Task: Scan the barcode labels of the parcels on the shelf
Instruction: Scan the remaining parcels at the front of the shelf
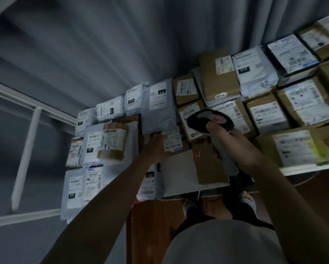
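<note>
White metal shelf [302,169] loaded with rows of parcels, seen from above in dim light; all positions are given relative to the grey handheld barcode scanner [210,121] at centre. Behind the scanner and to its right stand brown cardboard boxes [218,80] bearing white printed labels, one marked 2214. To its left and behind it lie grey plastic mailer bags [158,109], each carrying a white barcode label [158,98]. Directly left of the scanner, a small white label [173,142] sits on a parcel front beside the left hand [154,147], whose fingers rest against the lower edge of a grey mailer, apparently steadying or tipping it; whether they curl around it cannot be told. The right hand [234,143] is clenched around the scanner's handle, thumb on top of the head, which points toward a yellow-edged label [190,115] on a brown box. Risks, as judged: the tilted mailer may slide off the stack if released; poor light or a skewed label may cause a missed read; close-set labels invite scanning a neighbour's code or repeating one.
</note>
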